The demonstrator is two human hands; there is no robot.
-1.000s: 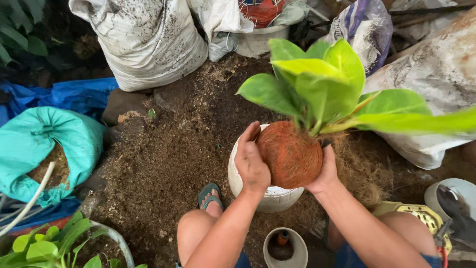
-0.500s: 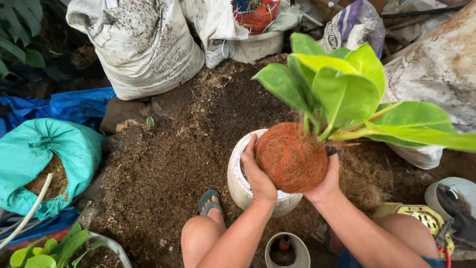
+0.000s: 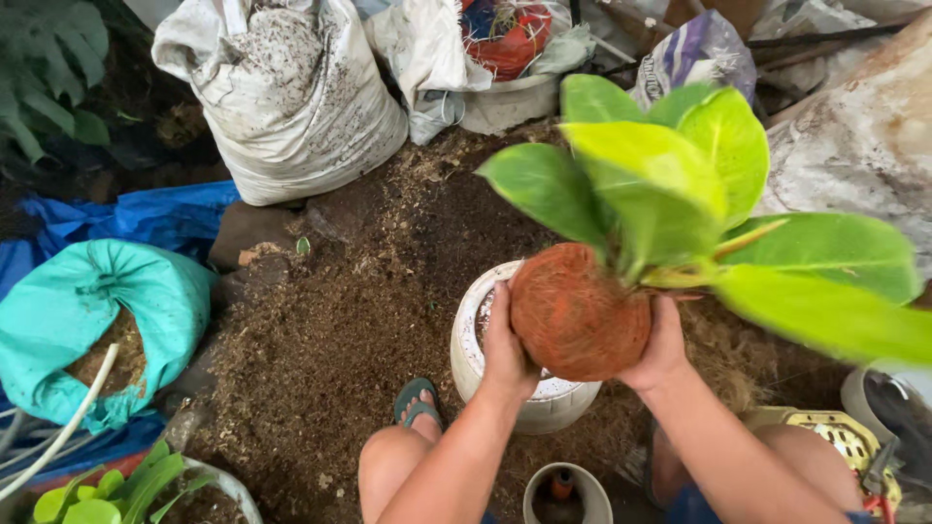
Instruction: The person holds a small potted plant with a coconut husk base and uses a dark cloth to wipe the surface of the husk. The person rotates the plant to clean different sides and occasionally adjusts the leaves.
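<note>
While crouched over loose soil, a person cups a leafy plant's root ball between both hands, just above a white pot at centre frame.

Left hand and right hand press against opposite sides of the reddish, fibrous ball, clamped on it; broad green leaves lean toward the right of the frame. Tilted as it is, the plant could slip or shed roots if the grip loosens, or catch the pot's rim. Dark potting mix covers the ground; a white sack stands upper left, a teal bag at left.
</note>
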